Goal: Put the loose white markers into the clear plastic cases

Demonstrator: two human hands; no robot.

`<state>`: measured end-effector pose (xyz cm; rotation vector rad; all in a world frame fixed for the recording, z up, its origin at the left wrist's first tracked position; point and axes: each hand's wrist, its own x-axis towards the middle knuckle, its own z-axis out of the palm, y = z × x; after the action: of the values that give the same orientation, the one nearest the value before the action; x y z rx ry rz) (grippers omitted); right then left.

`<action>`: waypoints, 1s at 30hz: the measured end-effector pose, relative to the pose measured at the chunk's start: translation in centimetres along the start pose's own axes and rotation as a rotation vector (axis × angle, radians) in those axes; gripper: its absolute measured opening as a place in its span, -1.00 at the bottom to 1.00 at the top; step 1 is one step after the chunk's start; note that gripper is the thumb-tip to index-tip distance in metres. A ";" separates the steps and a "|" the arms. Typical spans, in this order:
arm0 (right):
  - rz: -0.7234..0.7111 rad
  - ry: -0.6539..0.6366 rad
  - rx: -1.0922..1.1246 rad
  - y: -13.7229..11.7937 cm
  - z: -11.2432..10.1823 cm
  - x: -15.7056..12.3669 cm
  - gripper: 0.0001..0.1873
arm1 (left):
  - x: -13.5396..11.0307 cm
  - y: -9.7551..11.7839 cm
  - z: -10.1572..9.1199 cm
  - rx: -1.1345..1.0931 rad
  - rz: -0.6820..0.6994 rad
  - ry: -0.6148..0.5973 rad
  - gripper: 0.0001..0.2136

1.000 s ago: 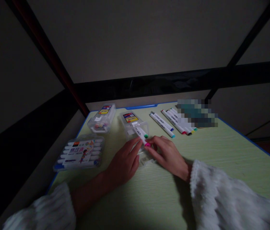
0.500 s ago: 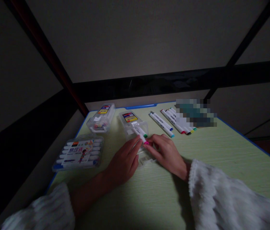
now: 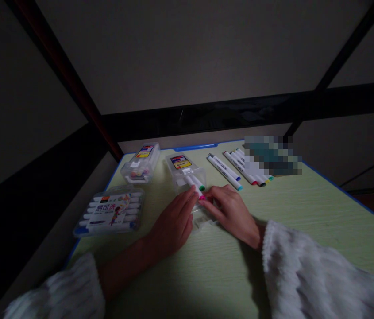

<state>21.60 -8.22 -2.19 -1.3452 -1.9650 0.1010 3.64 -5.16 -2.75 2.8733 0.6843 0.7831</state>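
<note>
A clear plastic marker box [image 3: 183,170] lies on its side in the middle of the pale green table [image 3: 306,212], its open end facing me. Two white markers stick out of it, one with a green cap [image 3: 199,183], one with a pink cap [image 3: 200,195]. My right hand [image 3: 231,212] pinches the pink-capped marker at its end. My left hand [image 3: 171,226] rests beside the box's open end, its fingertips touching the same marker and the box's lid flap [image 3: 203,220].
A second clear marker box [image 3: 141,163] lies at the back left. A flat case of markers [image 3: 110,212] sits near the left edge. Several loose white markers [image 3: 236,167] lie in a row at the back right, next to a blurred patch. A dark metal frame rises behind the table.
The pink-capped marker has slid a little further into the box, and both hands have moved slightly forward with it.
</note>
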 end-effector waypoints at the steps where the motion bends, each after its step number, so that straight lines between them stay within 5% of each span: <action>1: 0.001 -0.002 -0.004 0.0 0.0 0.0 -0.67 | 0.0 0.0 0.0 0.001 -0.008 -0.007 -0.54; 30: 0.037 -0.021 -0.015 0.1 0.0 0.0 -0.80 | 0.0 -0.1 0.4 0.031 0.004 -0.018 -0.51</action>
<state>21.65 -8.19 -2.24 -1.3954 -1.9623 0.1182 3.80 -5.09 -3.12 2.9071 0.6948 0.7532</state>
